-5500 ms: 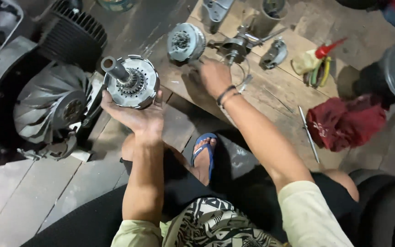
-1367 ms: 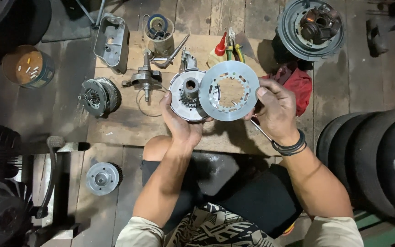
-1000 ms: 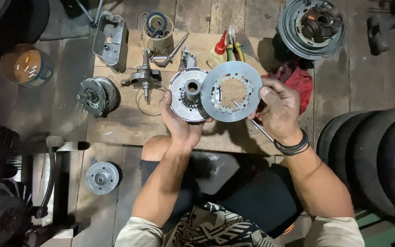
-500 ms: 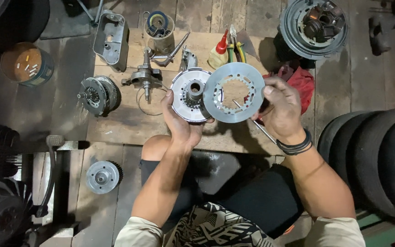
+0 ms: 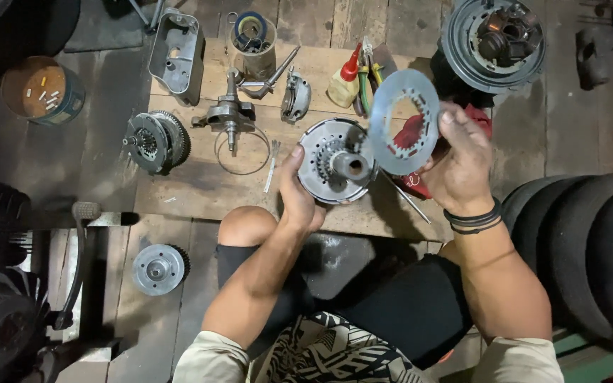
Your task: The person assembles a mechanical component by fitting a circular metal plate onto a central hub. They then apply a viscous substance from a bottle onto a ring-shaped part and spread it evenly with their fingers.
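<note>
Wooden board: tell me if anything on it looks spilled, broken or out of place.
Nothing stands out. The wooden board holds loose engine parts lying apart; the oil bottle lies flat, with no puddle visible.

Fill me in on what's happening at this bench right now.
A person sits over a wooden board strewn with engine parts. The left hand grips a round grey metal clutch hub with a centre shaft. The right hand holds a thin flat steel ring plate with a toothed inner edge tilted beside it, not seated on the hub. A red rag lies beneath.
</note>
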